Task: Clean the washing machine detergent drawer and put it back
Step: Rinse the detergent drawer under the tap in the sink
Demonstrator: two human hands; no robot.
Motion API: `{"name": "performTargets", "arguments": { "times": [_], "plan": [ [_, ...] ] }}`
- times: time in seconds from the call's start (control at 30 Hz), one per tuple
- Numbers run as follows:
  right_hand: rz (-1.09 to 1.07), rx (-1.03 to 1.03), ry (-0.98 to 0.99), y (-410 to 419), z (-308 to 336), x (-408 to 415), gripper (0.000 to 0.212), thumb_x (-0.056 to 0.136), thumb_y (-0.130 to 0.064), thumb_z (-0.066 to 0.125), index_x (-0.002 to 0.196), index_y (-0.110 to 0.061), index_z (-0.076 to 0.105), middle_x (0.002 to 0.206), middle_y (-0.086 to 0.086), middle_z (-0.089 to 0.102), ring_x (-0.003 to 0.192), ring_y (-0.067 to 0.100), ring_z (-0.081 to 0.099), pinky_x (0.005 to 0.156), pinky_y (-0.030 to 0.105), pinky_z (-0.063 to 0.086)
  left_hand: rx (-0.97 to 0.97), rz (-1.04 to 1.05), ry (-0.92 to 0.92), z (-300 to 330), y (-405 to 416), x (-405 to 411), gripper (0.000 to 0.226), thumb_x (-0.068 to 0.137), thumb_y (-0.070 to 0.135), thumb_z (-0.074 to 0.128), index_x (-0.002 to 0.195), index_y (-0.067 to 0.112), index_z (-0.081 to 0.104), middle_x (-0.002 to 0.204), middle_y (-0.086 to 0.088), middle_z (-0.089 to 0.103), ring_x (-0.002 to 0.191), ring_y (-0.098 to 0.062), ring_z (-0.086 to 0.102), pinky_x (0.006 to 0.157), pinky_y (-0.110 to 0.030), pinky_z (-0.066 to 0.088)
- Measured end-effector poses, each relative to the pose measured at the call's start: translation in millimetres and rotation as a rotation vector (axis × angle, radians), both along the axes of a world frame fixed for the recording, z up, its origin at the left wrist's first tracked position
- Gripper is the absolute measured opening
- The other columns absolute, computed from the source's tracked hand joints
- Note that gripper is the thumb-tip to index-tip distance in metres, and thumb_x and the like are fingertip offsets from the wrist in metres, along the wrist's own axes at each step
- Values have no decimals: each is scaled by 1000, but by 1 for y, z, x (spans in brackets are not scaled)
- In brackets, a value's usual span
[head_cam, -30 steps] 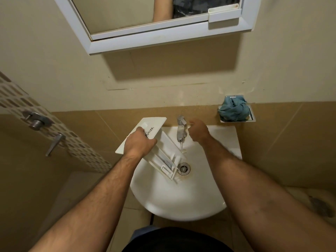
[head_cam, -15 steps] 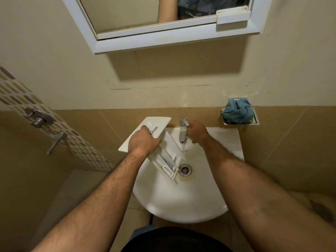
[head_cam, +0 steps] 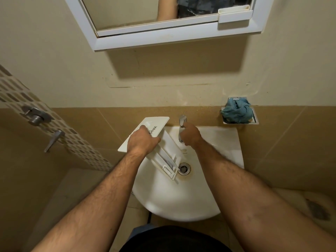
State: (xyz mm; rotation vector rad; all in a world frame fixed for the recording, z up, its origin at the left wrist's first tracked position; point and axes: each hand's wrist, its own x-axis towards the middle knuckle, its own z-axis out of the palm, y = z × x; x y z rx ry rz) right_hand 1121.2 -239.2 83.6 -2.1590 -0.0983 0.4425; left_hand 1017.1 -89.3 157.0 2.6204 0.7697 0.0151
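Note:
The white detergent drawer (head_cam: 167,153) lies tilted over the left side of the white basin (head_cam: 181,200), its front panel raised toward the wall and its far end down near the drain (head_cam: 184,168). My left hand (head_cam: 141,141) grips the drawer just behind the front panel. My right hand (head_cam: 190,136) is at the chrome tap (head_cam: 182,122), fingers curled around its handle. A thin stream of water runs from the spout beside the drawer.
A blue cloth (head_cam: 237,110) sits in a metal wall dish right of the tap. A mirror cabinet (head_cam: 169,19) hangs above. Shower valves (head_cam: 35,115) stick out of the tiled wall at the left. Dark clothing fills the bottom edge.
My right hand has moved up onto the tap handle, and water now runs more visibly. The left hand keeps the drawer in nearly the same place.

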Motion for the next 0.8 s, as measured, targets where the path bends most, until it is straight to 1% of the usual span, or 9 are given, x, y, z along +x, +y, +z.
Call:
{"name": "performTargets", "arguments": {
  "times": [0.1, 0.2, 0.33, 0.4, 0.47, 0.57, 0.6, 0.73, 0.8],
  "plan": [
    [48, 0, 51, 3, 1, -2, 34, 89, 0, 47, 122, -7, 48, 101, 15, 53, 103, 35, 59, 87, 42, 51, 0, -2, 3, 0, -1, -1, 43, 75, 39, 68, 107, 14, 56, 95, -3, 63, 89, -28, 60, 68, -31, 45],
    [77, -67, 61, 1, 5, 0, 53, 88, -2, 48, 140, -7, 38, 104, 11, 47, 95, 30, 55, 93, 45, 53, -2, -8, 6, 0, -1, -2, 44, 76, 40, 68, 108, 14, 56, 96, -4, 63, 92, -29, 61, 68, -31, 45],
    [110, -14, 126, -4, 7, -6, 67, 87, -2, 48, 150, -15, 26, 109, 6, 44, 92, 25, 53, 85, 42, 55, -4, -25, 13, 1, -2, -2, 42, 75, 39, 66, 107, 14, 56, 98, -5, 66, 91, -29, 62, 67, -32, 46],
    [76, -26, 71, -4, 2, -11, 57, 88, -7, 49, 143, -13, 35, 106, 9, 54, 92, 28, 58, 84, 42, 55, -3, -39, 17, 3, -2, -3, 41, 74, 39, 66, 105, 14, 56, 97, -5, 66, 91, -29, 62, 67, -32, 46],
    [-23, -55, -53, -5, -5, -18, 37, 92, -14, 49, 128, -9, 51, 104, 11, 65, 95, 30, 63, 78, 36, 51, 6, -61, 23, 5, -1, -3, 39, 74, 38, 66, 104, 15, 56, 98, -6, 67, 91, -29, 62, 67, -32, 45],
    [-76, -56, -125, -9, -19, -30, 15, 93, -22, 51, 98, -14, 63, 99, 5, 67, 99, 28, 64, 73, 29, 44, 14, -94, 17, 7, 1, -5, 38, 74, 36, 66, 106, 16, 56, 97, -4, 67, 86, -27, 58, 66, -32, 42],
    [-42, -42, -97, -10, -23, -34, 13, 91, -24, 56, 98, -16, 63, 101, 4, 67, 100, 26, 64, 75, 28, 44, 13, -110, 14, 8, 3, -7, 40, 75, 36, 67, 109, 17, 57, 95, -1, 66, 84, -26, 56, 67, -31, 41],
    [96, 32, 6, -14, -29, -50, 64, 81, -38, 75, 136, -15, 52, 126, 4, 60, 113, 21, 58, 89, 29, 44, -7, -214, -2, 11, 13, -14, 46, 74, 34, 68, 117, 23, 59, 94, 4, 64, 86, -23, 57, 69, -31, 45],
    [109, 49, -15, -13, -27, -54, 67, 81, -39, 75, 139, -17, 49, 130, 4, 60, 114, 22, 58, 92, 33, 47, -21, -295, -44, 14, 19, -19, 49, 72, 31, 69, 120, 26, 59, 94, 6, 64, 91, -23, 60, 70, -30, 46]
  ]
}}
